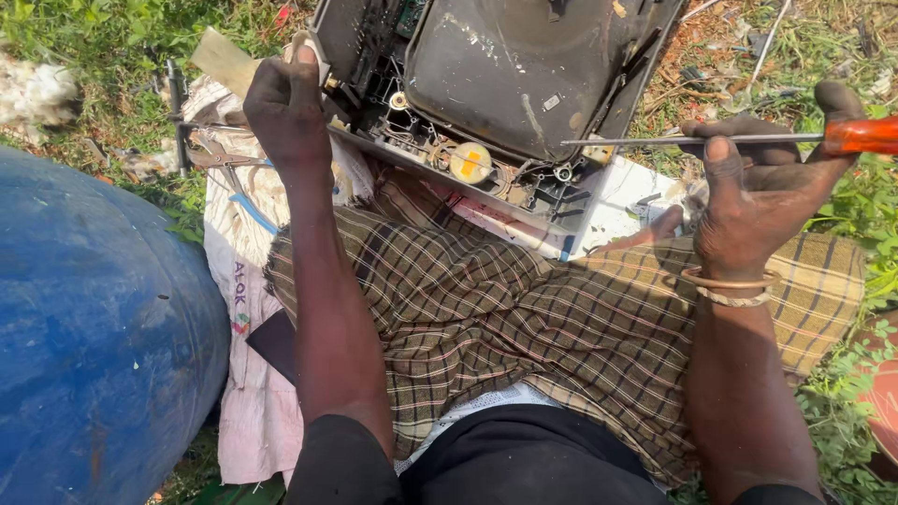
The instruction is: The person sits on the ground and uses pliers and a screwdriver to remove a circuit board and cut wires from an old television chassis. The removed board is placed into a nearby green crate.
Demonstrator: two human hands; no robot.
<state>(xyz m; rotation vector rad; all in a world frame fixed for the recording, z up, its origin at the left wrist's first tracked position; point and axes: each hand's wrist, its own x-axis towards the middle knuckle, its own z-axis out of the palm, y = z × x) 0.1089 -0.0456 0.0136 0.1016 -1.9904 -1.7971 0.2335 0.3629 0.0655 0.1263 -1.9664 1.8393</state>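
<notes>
While blue barrel [94,337] crowds left, grass [103,37], sack [245,281]

Two hands, one screwdriver [748,139], one opened television set [496,84], one blue drum [94,327], two bangles [730,286], one white sack [238,281].

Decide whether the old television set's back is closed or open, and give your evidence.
Open. The television set has no back cover: the dark tube and the parts along its base lie bare.

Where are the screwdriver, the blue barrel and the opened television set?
screwdriver [865,136], head view, on its orange handle in the right hand [758,201].
blue barrel [94,327], head view, on its curved side.
opened television set [505,75], head view, on the dark tube's back.
</notes>
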